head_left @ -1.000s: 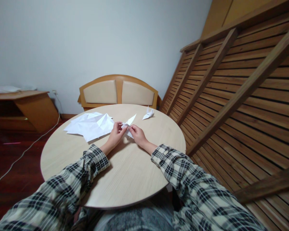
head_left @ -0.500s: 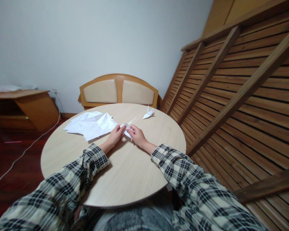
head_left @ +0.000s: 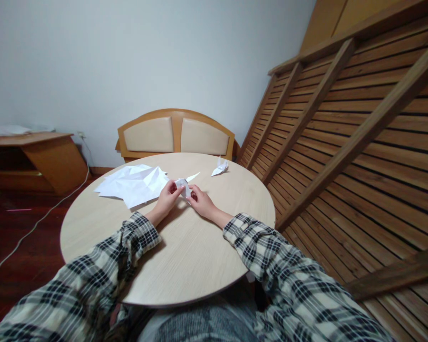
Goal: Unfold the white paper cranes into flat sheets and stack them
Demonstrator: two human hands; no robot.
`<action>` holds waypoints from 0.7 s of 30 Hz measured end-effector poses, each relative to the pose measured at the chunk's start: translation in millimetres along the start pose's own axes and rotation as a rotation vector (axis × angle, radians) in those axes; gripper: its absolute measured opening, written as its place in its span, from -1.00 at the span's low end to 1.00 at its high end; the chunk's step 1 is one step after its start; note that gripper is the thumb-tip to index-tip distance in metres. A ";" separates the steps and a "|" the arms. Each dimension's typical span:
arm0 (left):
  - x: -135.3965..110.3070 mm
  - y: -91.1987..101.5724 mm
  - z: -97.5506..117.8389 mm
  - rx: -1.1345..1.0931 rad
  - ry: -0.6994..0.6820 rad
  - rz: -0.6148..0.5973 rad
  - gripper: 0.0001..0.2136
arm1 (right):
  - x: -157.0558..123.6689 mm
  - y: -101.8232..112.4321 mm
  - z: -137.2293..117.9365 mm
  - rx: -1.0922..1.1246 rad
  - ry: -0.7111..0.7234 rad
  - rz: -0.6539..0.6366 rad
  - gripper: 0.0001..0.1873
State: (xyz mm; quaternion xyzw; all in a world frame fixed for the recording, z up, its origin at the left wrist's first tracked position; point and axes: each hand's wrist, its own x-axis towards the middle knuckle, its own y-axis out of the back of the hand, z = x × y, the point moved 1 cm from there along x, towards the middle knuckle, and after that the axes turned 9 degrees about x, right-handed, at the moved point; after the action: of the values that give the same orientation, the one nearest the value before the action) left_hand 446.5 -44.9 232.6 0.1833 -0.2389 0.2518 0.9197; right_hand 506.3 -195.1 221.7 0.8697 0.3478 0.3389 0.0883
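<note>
We had open tabletop (head_left: 189,266) in front of us, and more to the right of our right hand (head_left: 203,202). Creased white sheets (head_left: 131,184) blocked the way just beside our left hand (head_left: 167,197); a folded paper figure (head_left: 220,167) stood in the way farther off, toward the right.

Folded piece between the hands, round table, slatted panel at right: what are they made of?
Folded piece: likely plain paper, matte white, with thin, crisp edges.
Round table: pale, smooth wood-look top with fine grain; veneer, laminate or solid wood, can't tell.
Slatted panel: probably real wood, brown, fairly matte; grain and tone vary between slats.
</note>
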 end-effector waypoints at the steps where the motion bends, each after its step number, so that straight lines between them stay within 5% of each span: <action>1: 0.0 0.5 0.6 0.022 -0.017 0.002 -0.80 | 0.1 0.7 -0.7 -0.023 -0.004 0.006 -0.69; 9: -6.1 1.7 8.7 0.133 -0.159 0.055 -0.85 | -0.7 7.6 -27.4 -0.433 0.237 0.353 -0.71; 13: -6.1 1.5 8.8 0.260 -0.217 0.060 -0.87 | -1.6 7.3 -33.9 -0.559 0.305 0.332 -0.58; 21: -6.2 2.8 10.6 0.322 -0.231 0.030 -0.87 | -0.4 7.5 -26.9 -0.580 0.180 0.225 -0.68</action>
State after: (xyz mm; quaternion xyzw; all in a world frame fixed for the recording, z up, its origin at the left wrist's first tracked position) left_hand 436.5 -49.9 238.6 0.3523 -0.3021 0.2776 0.8412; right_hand 492.7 -203.2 244.7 0.8078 0.1448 0.5072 0.2630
